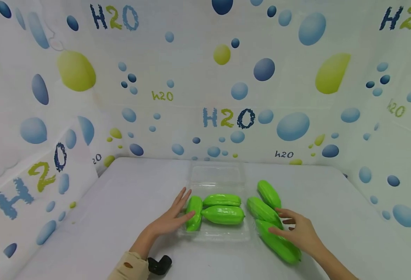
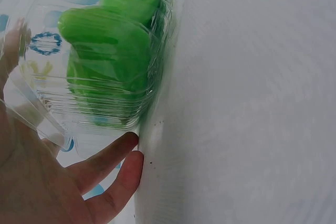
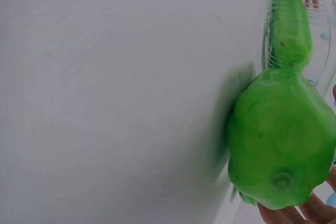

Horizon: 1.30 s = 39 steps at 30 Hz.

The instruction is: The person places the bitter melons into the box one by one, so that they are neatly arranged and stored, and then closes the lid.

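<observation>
A clear plastic box with its lid open holds three glossy green cucumber-like vegetables. One of them lies lengthwise at the left; two others lie crosswise beside it. My left hand is at the box's left side, fingers extended, thumb reaching over the left vegetable. Outside the box on the right lie three more green vegetables: a far one, a middle one and a near one. Over the near and middle ones hovers my right hand, thumb and fingers spread and loosely bent; contact is hard to tell.
The clear lid stretches out behind the box on the white table. A black object sits by the left sleeve. A white cloth printed with blue and green drops hangs around the table's back and sides.
</observation>
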Motion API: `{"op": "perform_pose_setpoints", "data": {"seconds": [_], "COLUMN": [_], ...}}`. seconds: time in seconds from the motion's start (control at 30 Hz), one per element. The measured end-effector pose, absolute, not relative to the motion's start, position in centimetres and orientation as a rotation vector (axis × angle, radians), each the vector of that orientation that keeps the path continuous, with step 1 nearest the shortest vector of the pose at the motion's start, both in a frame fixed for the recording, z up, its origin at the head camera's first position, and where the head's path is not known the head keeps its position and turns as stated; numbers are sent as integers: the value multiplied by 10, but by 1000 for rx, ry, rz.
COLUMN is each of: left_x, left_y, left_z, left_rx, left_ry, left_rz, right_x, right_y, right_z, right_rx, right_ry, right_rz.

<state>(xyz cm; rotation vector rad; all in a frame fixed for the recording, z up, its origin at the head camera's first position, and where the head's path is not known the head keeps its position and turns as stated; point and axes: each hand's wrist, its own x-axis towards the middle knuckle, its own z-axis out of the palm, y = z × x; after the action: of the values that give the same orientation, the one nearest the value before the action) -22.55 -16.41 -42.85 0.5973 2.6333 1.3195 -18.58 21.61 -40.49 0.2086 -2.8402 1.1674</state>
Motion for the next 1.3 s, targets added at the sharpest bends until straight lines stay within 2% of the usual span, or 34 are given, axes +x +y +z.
{"op": "perform_pose_setpoints", "data": {"seconds": [0.57,0.9,1.1,1.3], "left_x": [-226,-224,-208,-217], "left_y": [-167,-164,-157,-160], "left_z": [-426,-425,-400,-415], "left_rx": [612,628,623,624], "left_ry": [2626,2626,2604,2630], "left_rz": [1334,1335,1378,1351], "right_x": [-183,-174,-172,-170], "right_y": [217,220,221,222], "right_z": [-409,-413,-413,-412], "right_rx": [240,168,172,218], "right_ry": [-2867,-2923,-2970,-2993], "right_rz": [1142,1117,1133,1153]}}
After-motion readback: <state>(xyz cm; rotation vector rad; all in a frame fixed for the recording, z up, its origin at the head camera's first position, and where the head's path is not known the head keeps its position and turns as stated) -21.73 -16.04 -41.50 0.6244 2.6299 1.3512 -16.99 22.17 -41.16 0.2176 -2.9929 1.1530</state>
